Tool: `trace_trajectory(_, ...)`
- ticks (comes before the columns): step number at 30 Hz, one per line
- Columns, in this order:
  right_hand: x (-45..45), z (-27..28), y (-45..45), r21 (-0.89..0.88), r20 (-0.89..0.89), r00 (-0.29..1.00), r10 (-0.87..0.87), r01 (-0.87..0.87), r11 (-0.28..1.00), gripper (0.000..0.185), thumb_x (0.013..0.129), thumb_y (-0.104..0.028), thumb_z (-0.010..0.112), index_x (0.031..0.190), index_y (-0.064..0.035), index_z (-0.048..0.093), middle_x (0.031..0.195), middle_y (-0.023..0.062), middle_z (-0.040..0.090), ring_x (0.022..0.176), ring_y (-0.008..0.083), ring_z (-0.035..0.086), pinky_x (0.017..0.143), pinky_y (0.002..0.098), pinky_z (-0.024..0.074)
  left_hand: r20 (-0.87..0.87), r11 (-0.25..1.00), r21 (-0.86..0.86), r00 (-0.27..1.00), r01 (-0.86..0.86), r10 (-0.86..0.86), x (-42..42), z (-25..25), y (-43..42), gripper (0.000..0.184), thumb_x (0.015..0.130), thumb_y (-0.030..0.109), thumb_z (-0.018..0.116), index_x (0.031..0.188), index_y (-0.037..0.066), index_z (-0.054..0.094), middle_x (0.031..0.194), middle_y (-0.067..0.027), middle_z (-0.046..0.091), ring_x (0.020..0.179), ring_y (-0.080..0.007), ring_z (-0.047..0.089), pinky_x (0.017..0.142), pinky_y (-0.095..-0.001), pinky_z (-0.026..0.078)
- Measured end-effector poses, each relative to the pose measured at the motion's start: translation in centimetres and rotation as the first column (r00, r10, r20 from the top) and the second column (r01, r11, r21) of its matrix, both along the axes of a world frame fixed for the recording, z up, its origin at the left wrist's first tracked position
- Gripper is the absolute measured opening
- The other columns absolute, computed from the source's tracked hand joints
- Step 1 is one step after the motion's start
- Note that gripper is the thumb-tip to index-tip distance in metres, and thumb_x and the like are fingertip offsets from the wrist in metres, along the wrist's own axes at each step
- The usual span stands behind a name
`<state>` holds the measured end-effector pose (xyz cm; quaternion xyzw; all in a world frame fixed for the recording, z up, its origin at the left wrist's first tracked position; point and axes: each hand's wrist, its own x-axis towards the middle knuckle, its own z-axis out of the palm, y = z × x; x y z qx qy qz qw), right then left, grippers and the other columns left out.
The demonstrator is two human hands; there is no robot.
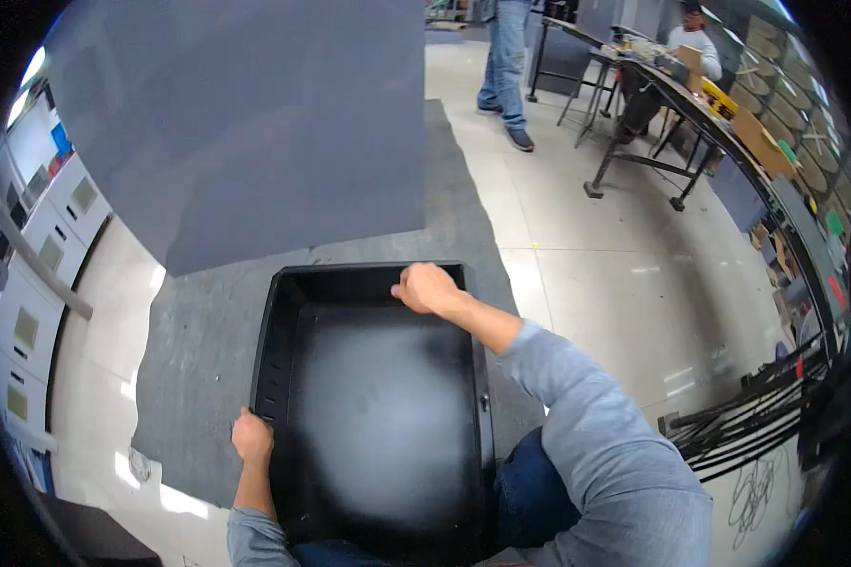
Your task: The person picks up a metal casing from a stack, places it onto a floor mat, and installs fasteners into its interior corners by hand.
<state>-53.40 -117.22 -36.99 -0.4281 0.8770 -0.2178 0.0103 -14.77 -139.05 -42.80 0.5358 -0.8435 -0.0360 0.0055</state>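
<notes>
A black rectangular metal box (388, 406), open at the top, lies in front of me between my legs. My left hand (252, 436) is closed on the box's left side wall, its fingers curled at the edge. Over the far wall, near the far right corner, my right hand (425, 288) is closed, with its fingertips pointing down inside the box. What those fingertips hold, if anything, is hidden. Slots line the inside of the left wall.
A large grey panel (284, 123) stands beyond the box on a grey mat (194, 369). White cabinets (33, 293) are at left. A person in jeans (509, 66) stands ahead; another sits behind a cluttered workbench (690, 104). Black rods (747, 425) lie at right.
</notes>
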Motion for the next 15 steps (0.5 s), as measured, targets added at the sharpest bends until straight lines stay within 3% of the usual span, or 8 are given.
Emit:
trace_trajectory(2,2.1,8.0,4.2,-0.361,-0.132,0.991,-0.015,-0.034,0.932,0.030,0.086,-0.031,0.060,0.095,-0.0042,0.070,0.083,0.0209,0.068,0.082,0.0347,0.067,0.072,0.0430,0.0528,0.000,1.000,-0.013,1.000,0.014,-0.014,-0.3,0.1,-0.1,0.020,0.080,0.006,0.060,0.099,0.000,0.059,0.093,-0.0239,0.068,0.092,-0.0399,0.066,0.081,-0.0477,0.053)
trace_trajectory(3,3.8,12.6,7.0,-0.517,-0.073,0.997,-0.004,-0.034,0.856,0.029,0.087,-0.030,0.061,0.100,-0.0056,0.068,0.082,0.0178,0.069,0.079,0.0303,0.067,0.071,0.0387,0.0525,0.008,1.000,-0.017,1.000,0.019,-0.019,-0.2,0.5,0.1,0.021,0.080,0.006,0.061,0.100,0.000,0.059,0.093,-0.0238,0.068,0.092,-0.0400,0.066,0.081,-0.0477,0.053)
trace_trajectory(6,7.7,22.4,15.7,-0.757,-0.307,0.946,-0.109,-0.173,0.630,0.029,0.085,-0.029,0.062,0.102,-0.0053,0.067,0.085,0.0171,0.068,0.081,0.0295,0.066,0.072,0.0382,0.0519,0.001,1.000,-0.017,1.000,0.010,-0.010,-0.4,-0.4,-0.2,0.024,0.078,0.006,0.065,0.101,-0.001,0.060,0.094,-0.0234,0.068,0.093,-0.0402,0.066,0.082,-0.0475,0.053)
trace_trajectory(10,13.4,29.8,24.8,-0.784,-0.586,0.742,-0.326,-0.418,0.459,0.030,0.084,-0.026,0.064,0.104,-0.0050,0.065,0.087,0.0163,0.066,0.082,0.0284,0.064,0.074,0.0376,0.0511,0.009,1.000,-0.022,1.000,-0.003,0.003,0.3,-0.7,-0.7,0.022,0.081,0.007,0.062,0.101,-0.001,0.060,0.096,-0.0234,0.068,0.093,-0.0399,0.066,0.083,-0.0472,0.053)
trace_trajectory(12,15.3,31.6,27.8,-0.760,-0.641,0.656,-0.399,-0.471,0.447,0.030,0.083,-0.025,0.065,0.105,-0.0049,0.064,0.089,0.0159,0.065,0.083,0.0278,0.064,0.074,0.0373,0.0508,0.017,1.000,0.002,1.000,0.024,-0.024,0.1,0.4,0.1,0.021,0.082,0.008,0.060,0.101,-0.001,0.060,0.096,-0.0234,0.068,0.093,-0.0399,0.066,0.083,-0.0472,0.053)
trace_trajectory(15,17.0,33.2,31.1,-0.747,-0.663,0.572,-0.482,-0.466,0.474,0.032,0.081,-0.023,0.066,0.107,-0.0047,0.062,0.091,0.0152,0.064,0.084,0.0270,0.063,0.075,0.0369,0.0502,0.037,0.997,-0.051,0.998,0.059,-0.057,1.0,-1.9,-2.5,0.023,0.082,0.010,0.060,0.103,0.000,0.061,0.096,-0.0230,0.068,0.093,-0.0394,0.066,0.083,-0.0469,0.053)
